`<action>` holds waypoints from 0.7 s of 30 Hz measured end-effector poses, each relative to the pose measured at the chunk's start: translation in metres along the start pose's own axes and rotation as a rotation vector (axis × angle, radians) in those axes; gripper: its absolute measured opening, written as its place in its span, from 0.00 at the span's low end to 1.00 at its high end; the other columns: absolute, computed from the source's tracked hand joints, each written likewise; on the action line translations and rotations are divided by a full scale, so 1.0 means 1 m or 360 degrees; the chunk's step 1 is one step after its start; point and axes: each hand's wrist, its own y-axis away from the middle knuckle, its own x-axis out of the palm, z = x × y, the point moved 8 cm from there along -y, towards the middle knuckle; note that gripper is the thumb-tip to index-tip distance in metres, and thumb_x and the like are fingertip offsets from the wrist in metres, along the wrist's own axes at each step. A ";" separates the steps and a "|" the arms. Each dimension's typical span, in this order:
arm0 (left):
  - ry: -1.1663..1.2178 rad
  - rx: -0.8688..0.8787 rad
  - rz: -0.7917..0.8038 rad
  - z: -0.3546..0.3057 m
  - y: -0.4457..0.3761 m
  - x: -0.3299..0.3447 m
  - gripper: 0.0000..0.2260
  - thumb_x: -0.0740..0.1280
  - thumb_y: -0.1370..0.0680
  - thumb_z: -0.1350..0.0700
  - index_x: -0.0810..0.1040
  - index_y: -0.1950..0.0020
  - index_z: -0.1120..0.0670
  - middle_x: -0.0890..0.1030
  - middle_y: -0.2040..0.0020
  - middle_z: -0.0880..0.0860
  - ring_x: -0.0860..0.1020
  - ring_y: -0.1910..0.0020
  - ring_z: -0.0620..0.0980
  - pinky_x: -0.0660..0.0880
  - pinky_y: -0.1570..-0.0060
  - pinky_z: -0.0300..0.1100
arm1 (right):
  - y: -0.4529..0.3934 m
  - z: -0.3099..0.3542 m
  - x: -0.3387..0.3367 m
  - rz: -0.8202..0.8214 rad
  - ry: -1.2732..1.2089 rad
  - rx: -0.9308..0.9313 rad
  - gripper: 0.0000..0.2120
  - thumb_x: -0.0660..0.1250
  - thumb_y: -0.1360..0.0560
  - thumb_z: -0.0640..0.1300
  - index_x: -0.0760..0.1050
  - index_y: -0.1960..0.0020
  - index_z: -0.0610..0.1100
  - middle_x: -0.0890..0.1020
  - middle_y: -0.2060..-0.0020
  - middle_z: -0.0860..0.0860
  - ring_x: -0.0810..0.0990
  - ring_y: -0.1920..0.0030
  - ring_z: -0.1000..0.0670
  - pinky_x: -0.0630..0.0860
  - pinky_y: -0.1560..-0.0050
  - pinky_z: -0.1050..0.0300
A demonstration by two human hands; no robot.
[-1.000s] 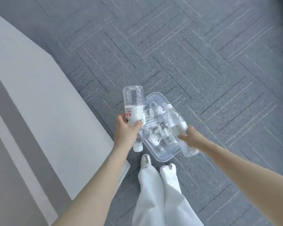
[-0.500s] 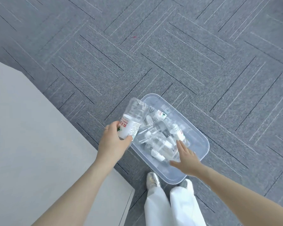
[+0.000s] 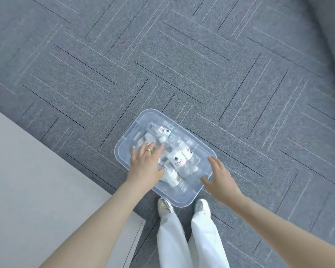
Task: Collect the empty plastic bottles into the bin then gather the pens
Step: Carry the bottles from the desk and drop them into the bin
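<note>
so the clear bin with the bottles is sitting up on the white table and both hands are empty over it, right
Not quite. The head view shows the clear bin on the grey carpet, beside the white table, not on it. Both the left hand and right hand are empty.

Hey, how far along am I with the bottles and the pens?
Done, as far as the view shows: several bottles lie in the clear bin on the carpet, and none shows on the floor around it. In hand: nothing. The left hand is spread open over the bottles, and the right hand is open at the bin's near right corner. Left: the pens, none in view.
</note>
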 end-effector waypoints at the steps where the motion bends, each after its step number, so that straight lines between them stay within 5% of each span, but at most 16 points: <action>1: 0.0024 -0.0009 -0.0022 0.002 0.005 -0.007 0.29 0.63 0.23 0.49 0.55 0.25 0.48 0.58 0.24 0.51 0.50 0.24 0.52 0.42 0.27 0.56 | 0.001 0.008 -0.007 -0.0018 0.0002 -0.0016 0.31 0.61 0.22 0.51 0.52 0.24 0.45 0.52 0.24 0.49 0.59 0.26 0.44 0.64 0.32 0.49; 12: 0.0311 -0.0321 -0.0425 0.052 0.114 -0.142 0.23 0.65 0.24 0.50 0.66 0.29 0.50 0.71 0.31 0.50 0.65 0.30 0.52 0.56 0.28 0.53 | 0.063 0.148 -0.115 -0.0132 0.0475 -0.0534 0.23 0.59 0.22 0.52 0.62 0.28 0.49 0.60 0.26 0.51 0.58 0.26 0.47 0.58 0.29 0.50; 15: 0.0527 -0.0354 -0.0587 0.059 0.173 -0.187 0.23 0.66 0.24 0.52 0.68 0.30 0.52 0.73 0.33 0.51 0.70 0.34 0.52 0.66 0.35 0.47 | 0.105 0.206 -0.150 -0.0187 0.0689 -0.0766 0.23 0.58 0.21 0.52 0.60 0.27 0.50 0.61 0.26 0.52 0.58 0.26 0.48 0.55 0.27 0.50; 21: 0.0632 -0.0502 -0.0933 0.073 0.306 -0.257 0.22 0.65 0.24 0.52 0.68 0.30 0.52 0.72 0.32 0.50 0.71 0.35 0.51 0.68 0.37 0.44 | 0.205 0.324 -0.189 -0.0290 0.0923 -0.1269 0.26 0.57 0.21 0.52 0.55 0.25 0.49 0.59 0.25 0.53 0.59 0.26 0.49 0.49 0.25 0.49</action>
